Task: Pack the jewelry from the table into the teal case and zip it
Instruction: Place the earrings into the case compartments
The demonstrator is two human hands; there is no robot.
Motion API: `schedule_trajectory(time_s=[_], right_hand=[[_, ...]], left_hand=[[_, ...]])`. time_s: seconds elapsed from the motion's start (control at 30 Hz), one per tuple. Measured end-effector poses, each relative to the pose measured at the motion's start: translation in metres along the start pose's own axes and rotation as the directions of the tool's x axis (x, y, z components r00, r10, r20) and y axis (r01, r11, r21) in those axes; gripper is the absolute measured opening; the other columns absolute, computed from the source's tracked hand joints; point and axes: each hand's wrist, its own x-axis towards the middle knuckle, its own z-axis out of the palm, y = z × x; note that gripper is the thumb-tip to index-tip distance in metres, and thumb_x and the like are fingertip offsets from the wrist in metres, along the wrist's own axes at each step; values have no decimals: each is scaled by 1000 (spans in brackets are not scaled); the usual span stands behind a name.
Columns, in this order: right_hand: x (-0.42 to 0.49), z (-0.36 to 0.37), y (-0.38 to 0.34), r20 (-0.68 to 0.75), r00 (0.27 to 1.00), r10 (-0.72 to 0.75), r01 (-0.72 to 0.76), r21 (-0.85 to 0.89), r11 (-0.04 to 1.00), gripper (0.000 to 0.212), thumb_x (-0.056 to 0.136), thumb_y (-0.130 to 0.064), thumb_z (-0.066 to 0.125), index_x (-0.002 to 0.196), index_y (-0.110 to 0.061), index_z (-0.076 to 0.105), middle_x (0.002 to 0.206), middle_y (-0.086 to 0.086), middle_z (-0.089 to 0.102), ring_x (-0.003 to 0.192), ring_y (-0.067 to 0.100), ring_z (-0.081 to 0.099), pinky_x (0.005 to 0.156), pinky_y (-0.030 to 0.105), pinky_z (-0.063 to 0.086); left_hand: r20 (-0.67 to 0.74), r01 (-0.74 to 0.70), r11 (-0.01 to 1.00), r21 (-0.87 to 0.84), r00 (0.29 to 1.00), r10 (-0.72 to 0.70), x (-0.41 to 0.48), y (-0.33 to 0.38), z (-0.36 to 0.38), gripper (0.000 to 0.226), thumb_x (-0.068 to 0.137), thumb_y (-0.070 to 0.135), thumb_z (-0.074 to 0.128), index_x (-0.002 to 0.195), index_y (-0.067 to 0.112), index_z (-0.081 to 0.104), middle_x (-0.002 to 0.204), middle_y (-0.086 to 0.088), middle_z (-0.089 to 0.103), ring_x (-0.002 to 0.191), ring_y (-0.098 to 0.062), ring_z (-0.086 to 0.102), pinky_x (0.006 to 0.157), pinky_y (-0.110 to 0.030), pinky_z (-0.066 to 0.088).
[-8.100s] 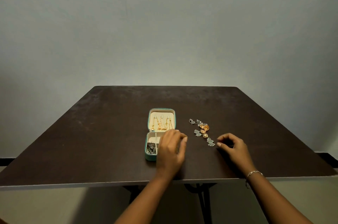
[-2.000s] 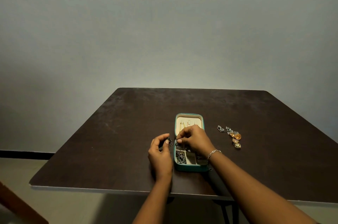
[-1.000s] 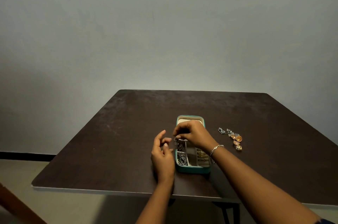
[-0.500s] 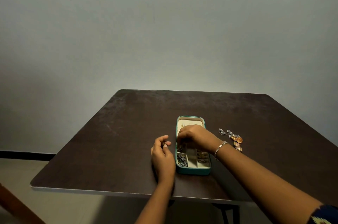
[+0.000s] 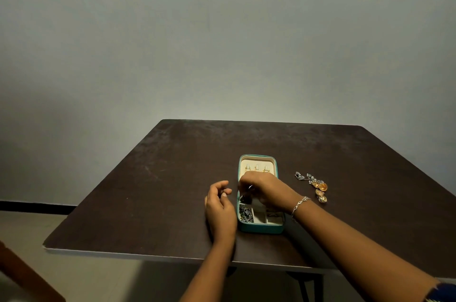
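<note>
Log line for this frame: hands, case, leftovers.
teal case: open | right hand: over its compartments, grip unclear | left hand: idle beside it | loose jewelry: on table

One case (image 5: 259, 229), one bracelet (image 5: 299, 204), left hand (image 5: 219, 210) plus right hand (image 5: 266, 190), three earrings (image 5: 256, 167) just past it, loose pile (image 5: 313, 184) too tangled to count.

Open teal rectangular case (image 5: 259, 229) lay on dark brown table (image 5: 160, 190); right hand (image 5: 269, 190) curled over its compartments — left hand (image 5: 219, 205) rested just beside, loosely curled. Silver-and-orange jewelry (image 5: 313, 184) lay nearby.
</note>
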Motion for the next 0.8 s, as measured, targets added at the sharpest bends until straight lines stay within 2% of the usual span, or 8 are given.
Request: schedule_trajectory(time_s=[0.13, 0.27, 0.37, 0.47, 0.57, 0.67, 0.73, 0.8], right_hand=[[-15, -4, 2, -263, 951, 163, -95, 251, 963, 19, 72, 14, 57, 80, -3, 60, 79, -1, 59, 75, 15, 57, 71, 20, 48], [-50, -6, 1, -363, 887, 287, -180, 301, 937, 22, 75, 10, 60, 80, -12, 60, 81, -10, 58, 82, 9, 59, 74, 23, 50], [-82, -6, 1, -376, 862, 340, -226, 316, 922, 36, 75, 10, 59, 76, -26, 53, 80, -8, 58, 85, 7, 57, 73, 20, 49], [-112, -6, 5, -363, 849, 384, -276, 315, 908, 30, 76, 7, 62, 74, -22, 56, 78, -6, 60, 82, 8, 57, 73, 20, 48], [-137, -11, 14, -349, 826, 443, -328, 342, 881, 19, 76, 3, 66, 74, -16, 62, 85, -6, 61, 82, 7, 57, 77, 16, 46], [-158, -18, 25, -283, 797, 533, -409, 396, 822, 16, 78, -1, 67, 77, -17, 64, 83, -4, 62, 85, 3, 57, 74, 15, 47], [-168, -20, 34, -254, 752, 608, -458, 462, 759, 12, 79, -4, 67, 79, -16, 65, 86, -2, 63, 85, 4, 58, 73, 16, 46], [-171, -21, 42, -263, 688, 676, -465, 555, 689, 9, 79, -4, 66, 80, -13, 65, 87, 0, 65, 85, 9, 59, 75, 20, 45]], left_hand=[[-4, 8, 1000, 18, 1000, -8, -1, 2, -3, 35, 89, -5, 43, 96, 27, 55, 95, -4, 61, 87, -9, 58, 77, -31, 49], [-23, -67, 994, 86, 997, 69, -5, 9, -5, 30, 89, -2, 45, 96, 25, 56, 91, 9, 55, 92, -13, 59, 80, -34, 50], [-23, -203, 960, 193, 977, 212, -10, 16, -5, 24, 88, -1, 48, 96, 18, 59, 89, 22, 45, 94, -14, 55, 76, -31, 49], [18, -338, 899, 277, 938, 347, -15, 17, -5, 20, 86, -2, 50, 95, 11, 61, 92, 7, 54, 92, -9, 46, 70, -18, 37], [56, -365, 880, 303, 929, 366, -16, 14, -4, 16, 87, 1, 50, 94, 12, 60, 94, 2, 57, 91, -10, 47, 67, -15, 35], [5, -340, 891, 300, 935, 355, -15, 12, -2, 16, 86, 0, 52, 92, 12, 60, 92, -2, 60, 88, -10, 46, 63, -11, 32], [-14, -349, 890, 294, 929, 369, -17, 16, 1, 15, 86, -1, 52, 91, 11, 60, 92, -3, 61, 88, -11, 47, 62, -12, 33], [30, -448, 849, 280, 888, 459, -23, 22, 8, 15, 86, 2, 49, 91, 10, 60, 92, -4, 61, 91, -10, 48, 65, -11, 34]])
